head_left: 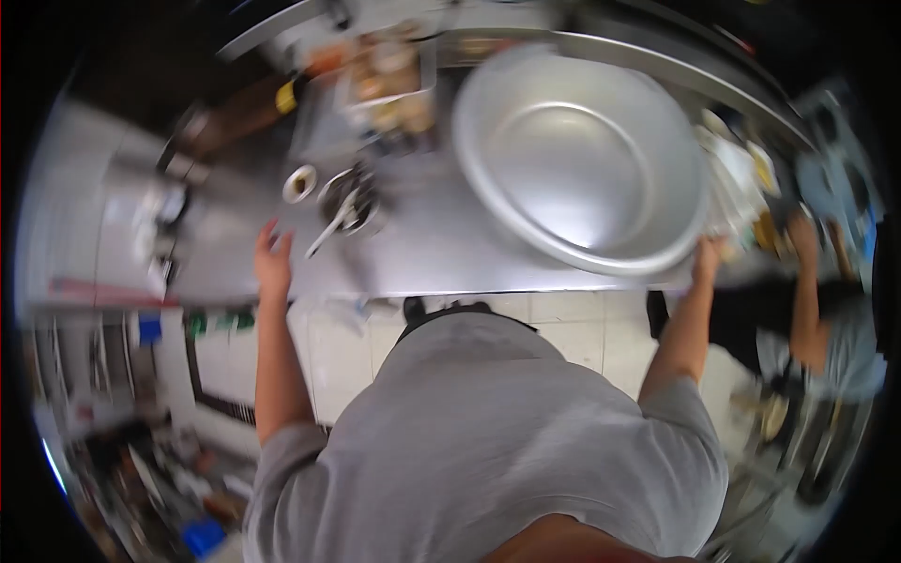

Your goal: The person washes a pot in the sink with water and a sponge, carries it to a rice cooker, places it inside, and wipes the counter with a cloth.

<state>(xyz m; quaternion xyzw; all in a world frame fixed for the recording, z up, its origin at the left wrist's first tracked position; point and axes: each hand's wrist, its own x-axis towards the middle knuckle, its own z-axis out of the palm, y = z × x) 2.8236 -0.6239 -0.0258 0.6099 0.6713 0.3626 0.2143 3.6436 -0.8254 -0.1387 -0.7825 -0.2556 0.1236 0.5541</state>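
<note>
A large silver metal basin takes up the right half of the steel table, its inside bare. My right hand has its fingers at the basin's lower right rim and appears to grip it; part of the fingers is hidden. My left hand is at the left, over the table's front edge, fingers apart and holding nothing. Nearest to it are a small white bowl with something dark inside and a metal pot. A pale-handled spoon or ladle leans out of the pot.
At the back left is a white tray of blurred jars or food items. A blurred white bag or cloth lies right of the basin. On the far right, a co-worker's hand is over the counter. Shelves line the lower left.
</note>
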